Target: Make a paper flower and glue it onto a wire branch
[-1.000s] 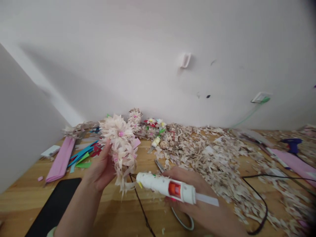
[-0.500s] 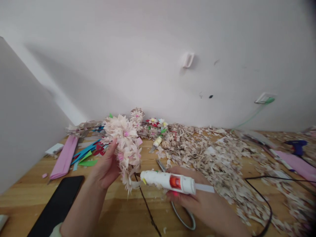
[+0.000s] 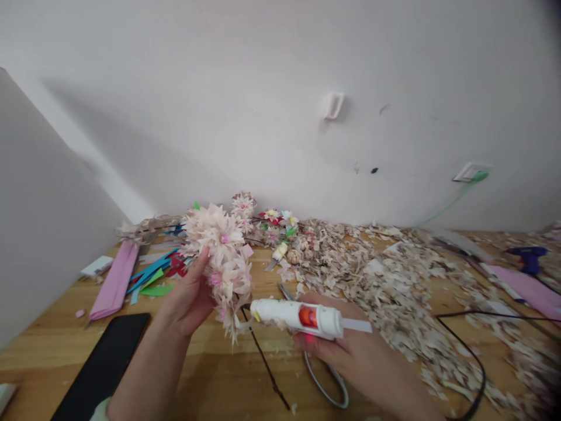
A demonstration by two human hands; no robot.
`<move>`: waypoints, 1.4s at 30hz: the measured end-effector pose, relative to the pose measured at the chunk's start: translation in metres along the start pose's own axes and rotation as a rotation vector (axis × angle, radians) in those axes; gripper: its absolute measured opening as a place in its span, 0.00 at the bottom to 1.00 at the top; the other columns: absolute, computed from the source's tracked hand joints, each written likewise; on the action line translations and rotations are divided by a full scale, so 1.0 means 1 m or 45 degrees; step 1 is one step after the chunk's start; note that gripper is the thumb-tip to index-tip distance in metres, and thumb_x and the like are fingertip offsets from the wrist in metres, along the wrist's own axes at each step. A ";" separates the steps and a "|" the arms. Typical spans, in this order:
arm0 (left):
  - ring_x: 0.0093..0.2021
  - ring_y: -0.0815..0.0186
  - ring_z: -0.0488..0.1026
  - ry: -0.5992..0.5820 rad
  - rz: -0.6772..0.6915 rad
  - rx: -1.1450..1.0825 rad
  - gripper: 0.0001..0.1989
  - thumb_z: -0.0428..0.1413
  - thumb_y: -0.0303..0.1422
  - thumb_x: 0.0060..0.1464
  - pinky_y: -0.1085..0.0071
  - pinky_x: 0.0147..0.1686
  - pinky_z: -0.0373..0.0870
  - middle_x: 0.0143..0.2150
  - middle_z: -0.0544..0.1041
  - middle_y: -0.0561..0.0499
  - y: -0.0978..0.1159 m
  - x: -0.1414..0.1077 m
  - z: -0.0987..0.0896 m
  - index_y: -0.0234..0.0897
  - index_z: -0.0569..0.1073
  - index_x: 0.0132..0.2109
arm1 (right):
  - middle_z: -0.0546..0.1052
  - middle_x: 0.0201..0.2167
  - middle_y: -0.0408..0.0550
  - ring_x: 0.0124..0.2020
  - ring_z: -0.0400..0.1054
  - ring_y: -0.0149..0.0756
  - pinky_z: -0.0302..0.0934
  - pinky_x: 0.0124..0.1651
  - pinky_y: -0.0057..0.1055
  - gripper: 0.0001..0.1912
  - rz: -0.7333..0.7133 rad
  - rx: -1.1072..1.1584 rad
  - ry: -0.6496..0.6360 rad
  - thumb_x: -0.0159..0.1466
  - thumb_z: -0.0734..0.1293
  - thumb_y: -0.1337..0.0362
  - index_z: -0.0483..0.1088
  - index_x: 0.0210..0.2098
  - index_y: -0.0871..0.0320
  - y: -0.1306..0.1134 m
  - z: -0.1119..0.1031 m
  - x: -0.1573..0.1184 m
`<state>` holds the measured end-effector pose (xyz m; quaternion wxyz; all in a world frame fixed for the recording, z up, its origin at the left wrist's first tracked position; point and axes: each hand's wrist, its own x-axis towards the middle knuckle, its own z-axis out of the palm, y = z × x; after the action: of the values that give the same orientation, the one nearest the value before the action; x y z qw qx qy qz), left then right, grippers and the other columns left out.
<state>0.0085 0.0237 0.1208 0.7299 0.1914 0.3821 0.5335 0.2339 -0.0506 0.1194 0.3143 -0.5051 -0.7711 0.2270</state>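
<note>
While the left hand [image 3: 190,301] grasps cream, papery, pink-centred flowers [image 3: 225,248] spread above and below its fingers, I see the right hand [image 3: 350,351] clasping a white, tube-shaped glue gun [image 3: 280,314] near those fingers.

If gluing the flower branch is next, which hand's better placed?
Right, I'd say: the right hand holds the white glue gun, front end close to the flower branch; the left hand is busy holding that branch.

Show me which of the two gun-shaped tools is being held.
The white glue gun, gripped in the person's right hand; the blue one lies unheld toward the far right of the table.
</note>
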 end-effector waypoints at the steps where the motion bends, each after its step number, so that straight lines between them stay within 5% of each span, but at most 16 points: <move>1: 0.29 0.61 0.78 0.001 0.007 0.002 0.16 0.44 0.36 0.59 0.64 0.32 0.75 0.27 0.80 0.45 0.000 0.000 0.000 0.33 0.74 0.38 | 0.76 0.33 0.43 0.33 0.70 0.39 0.61 0.32 0.29 0.08 -0.004 -0.017 0.005 0.58 0.66 0.56 0.72 0.35 0.50 -0.001 0.000 0.000; 42: 0.26 0.62 0.77 -0.041 -0.031 0.093 0.16 0.43 0.36 0.60 0.66 0.29 0.74 0.27 0.79 0.46 0.000 -0.002 -0.001 0.33 0.73 0.41 | 0.76 0.30 0.41 0.30 0.70 0.36 0.61 0.29 0.28 0.10 -0.041 -0.110 0.019 0.60 0.64 0.52 0.71 0.35 0.49 -0.012 -0.005 -0.001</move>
<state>0.0077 0.0213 0.1208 0.7349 0.2218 0.3918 0.5071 0.2303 -0.0562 0.1304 0.3015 -0.5074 -0.7858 0.1846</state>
